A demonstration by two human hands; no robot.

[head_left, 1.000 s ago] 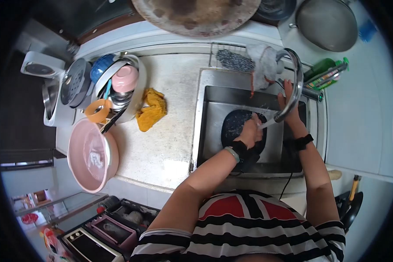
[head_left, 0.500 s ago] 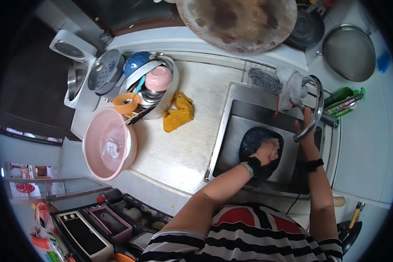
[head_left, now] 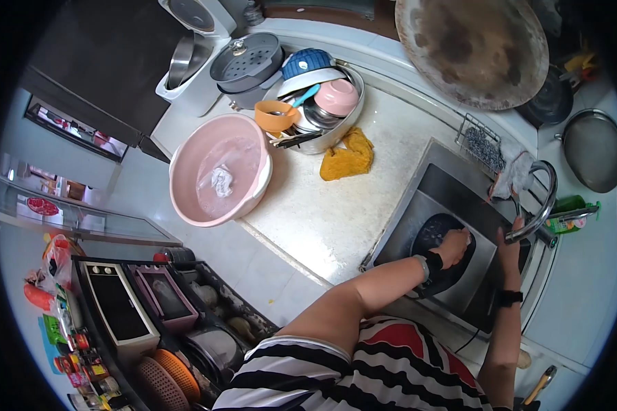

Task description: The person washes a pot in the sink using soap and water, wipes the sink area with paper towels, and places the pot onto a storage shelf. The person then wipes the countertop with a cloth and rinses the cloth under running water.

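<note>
My left hand (head_left: 454,248) is closed over the dark round pan (head_left: 432,233) in the steel sink (head_left: 406,205); its fingers are curled, and what they hold is too small to make out. At the sink's right side, my right hand (head_left: 509,248) is raised beside the spout of the curved faucet (head_left: 547,198), fingers stretched and partly hidden by the spout. No water stream shows from the spout. A whitish net cloth (head_left: 514,175) hangs behind the faucet.
A mustard cloth (head_left: 349,156) lies on the counter (head_left: 308,219). Left of it are a basin of bowls (head_left: 356,113) and a pink tub (head_left: 185,181) with water and a white cloth. A wire rack (head_left: 474,130) and green bottle (head_left: 570,204) stand near the sink.
The view has swung left, so the sink appears farther right. The water stream seen earlier from the spout no longer shows. My left hand stays over the dark pan.
</note>
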